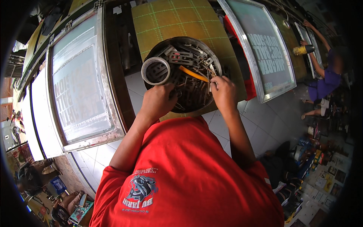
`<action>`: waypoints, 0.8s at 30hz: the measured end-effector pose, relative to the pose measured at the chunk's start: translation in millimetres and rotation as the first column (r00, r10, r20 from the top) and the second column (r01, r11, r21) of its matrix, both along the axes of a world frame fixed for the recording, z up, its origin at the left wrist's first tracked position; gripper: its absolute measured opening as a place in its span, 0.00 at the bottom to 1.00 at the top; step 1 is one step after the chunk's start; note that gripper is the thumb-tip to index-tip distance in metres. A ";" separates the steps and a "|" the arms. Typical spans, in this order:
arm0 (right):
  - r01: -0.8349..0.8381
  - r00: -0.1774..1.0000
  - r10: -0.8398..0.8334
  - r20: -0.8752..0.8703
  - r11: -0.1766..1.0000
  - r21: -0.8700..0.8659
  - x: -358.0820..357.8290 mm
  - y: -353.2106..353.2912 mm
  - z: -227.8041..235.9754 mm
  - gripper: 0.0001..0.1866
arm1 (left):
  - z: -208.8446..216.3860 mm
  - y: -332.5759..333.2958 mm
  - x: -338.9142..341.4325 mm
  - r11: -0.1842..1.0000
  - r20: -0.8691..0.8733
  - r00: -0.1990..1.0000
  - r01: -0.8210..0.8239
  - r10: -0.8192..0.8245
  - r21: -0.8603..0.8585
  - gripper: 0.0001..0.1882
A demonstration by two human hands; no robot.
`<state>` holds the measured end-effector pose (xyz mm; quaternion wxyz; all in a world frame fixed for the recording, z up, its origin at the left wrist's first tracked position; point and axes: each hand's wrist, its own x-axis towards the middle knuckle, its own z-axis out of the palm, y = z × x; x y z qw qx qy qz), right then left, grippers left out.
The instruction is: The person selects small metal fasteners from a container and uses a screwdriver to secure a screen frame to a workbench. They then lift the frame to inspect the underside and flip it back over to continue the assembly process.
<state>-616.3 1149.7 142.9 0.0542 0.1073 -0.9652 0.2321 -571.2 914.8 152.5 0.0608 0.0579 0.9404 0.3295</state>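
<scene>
A round metal tin (218, 65) in front of me is filled with loose hardware: flat slotted metal plates (180, 57), screws and bolts. Across the pile lies a slim orange-yellow strip (193, 73), its kind unclear. A roll of tape (144, 72) rests tilted at the tin's left rim. My left hand (160, 99) is closed at the tin's near left side, just below the roll; its fingertips are hidden. At the right rim my right hand (224, 94) is pinched closed over a small, thin piece too small to name.
Under the tin is a yellow-green board with a bright green grid (170, 19). Framed printing screens stand to the left (81, 81) and right (266, 49). Far right, a person in purple (323, 81) reaches toward another frame, near a yellow-and-black tool (303, 49). Tiled floor (261, 113) lies below.
</scene>
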 end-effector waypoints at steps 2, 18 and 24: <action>-0.009 0.998 0.011 -0.066 1.000 0.026 -6.8 4.7 -2.8 0.06 | -0.4 -0.2 0.2 1.000 0.000 1.000 0.004 -0.004 -0.013 0.10; -0.312 0.945 0.295 0.139 0.943 0.118 4.1 -9.9 11.9 0.13 | -5.8 2.3 -0.1 0.999 -0.043 0.999 0.009 -0.011 -0.051 0.12; -0.393 0.915 0.367 0.165 0.904 0.171 0.7 -6.1 15.3 0.12 | -14.7 2.3 0.8 0.998 -0.072 0.997 0.019 -0.022 -0.052 0.14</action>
